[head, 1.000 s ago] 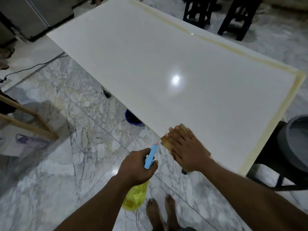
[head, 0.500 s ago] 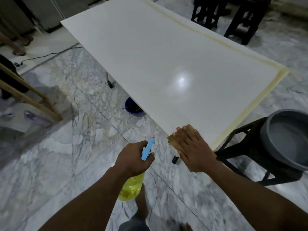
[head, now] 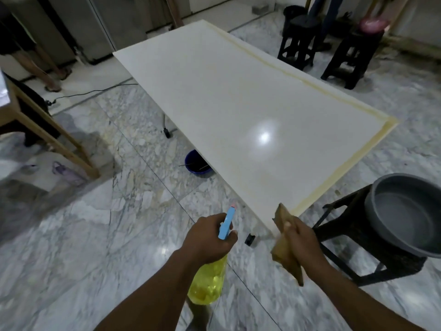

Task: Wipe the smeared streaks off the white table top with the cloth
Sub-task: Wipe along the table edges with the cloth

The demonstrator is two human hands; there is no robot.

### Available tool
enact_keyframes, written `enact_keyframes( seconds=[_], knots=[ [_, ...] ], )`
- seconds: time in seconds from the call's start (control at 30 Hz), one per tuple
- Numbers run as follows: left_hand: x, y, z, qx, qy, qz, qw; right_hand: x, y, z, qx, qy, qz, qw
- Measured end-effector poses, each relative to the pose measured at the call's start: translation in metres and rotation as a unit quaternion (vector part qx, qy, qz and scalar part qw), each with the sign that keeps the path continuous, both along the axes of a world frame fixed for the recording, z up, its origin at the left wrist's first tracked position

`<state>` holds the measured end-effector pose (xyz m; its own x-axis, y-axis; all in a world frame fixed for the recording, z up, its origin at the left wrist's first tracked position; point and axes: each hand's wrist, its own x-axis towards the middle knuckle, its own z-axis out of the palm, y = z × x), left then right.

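Observation:
The white table top (head: pixel 229 99) runs from the near corner toward the far left. A yellowish smeared streak (head: pixel 329 173) lines its right and far edges. My right hand (head: pixel 301 244) grips a tan cloth (head: pixel 282 253), lifted off the table just below the near corner. My left hand (head: pixel 207 240) holds a yellow spray bottle (head: pixel 210 283) with a blue nozzle, over the floor left of that corner.
A grey basin (head: pixel 405 211) sits on a black stool (head: pixel 353 244) right of the near corner. A blue bucket (head: pixel 196 163) stands under the table. Two black stools (head: pixel 343 51) are at the far right. A wooden frame (head: pixel 55 139) and a person's legs (head: pixel 47 68) are at left.
My right hand has lifted the cloth off the table's near corner and pulled it back. The view has shifted backward and to the right, showing more of the room.

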<state>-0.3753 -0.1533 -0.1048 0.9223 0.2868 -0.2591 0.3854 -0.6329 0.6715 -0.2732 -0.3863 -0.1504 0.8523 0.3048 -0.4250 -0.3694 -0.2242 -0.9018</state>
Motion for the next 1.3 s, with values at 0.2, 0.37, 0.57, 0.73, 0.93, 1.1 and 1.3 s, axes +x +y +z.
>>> enact_keyframes(
  seconds=[0.2,0.37,0.57,0.73,0.93,1.1,1.3],
  knots=[
    [0.018,0.071,0.022,0.002,0.014,-0.026,1.0,0.03,0.094,0.04,0.324,0.223,-0.105,0.914],
    [0.038,0.168,0.049,0.028,0.007,-0.031,0.999,0.062,0.217,0.077,0.307,0.321,-0.18,0.877],
    [0.065,0.272,0.076,0.049,0.021,-0.033,0.998,0.097,0.341,0.103,0.333,0.328,-0.085,0.88],
    [0.118,0.348,0.083,0.065,0.033,-0.054,0.996,0.153,0.432,0.106,0.286,0.314,-0.063,0.903],
    [0.202,0.432,0.08,0.084,0.029,-0.043,0.995,0.239,0.528,0.11,0.275,0.323,-0.038,0.905],
    [0.267,0.513,0.085,0.115,0.039,-0.008,0.993,0.312,0.617,0.124,0.28,0.346,0.012,0.895],
    [0.319,0.609,0.081,0.099,0.042,0.039,0.993,0.38,0.723,0.111,0.239,0.362,0.049,0.9]
  ],
)
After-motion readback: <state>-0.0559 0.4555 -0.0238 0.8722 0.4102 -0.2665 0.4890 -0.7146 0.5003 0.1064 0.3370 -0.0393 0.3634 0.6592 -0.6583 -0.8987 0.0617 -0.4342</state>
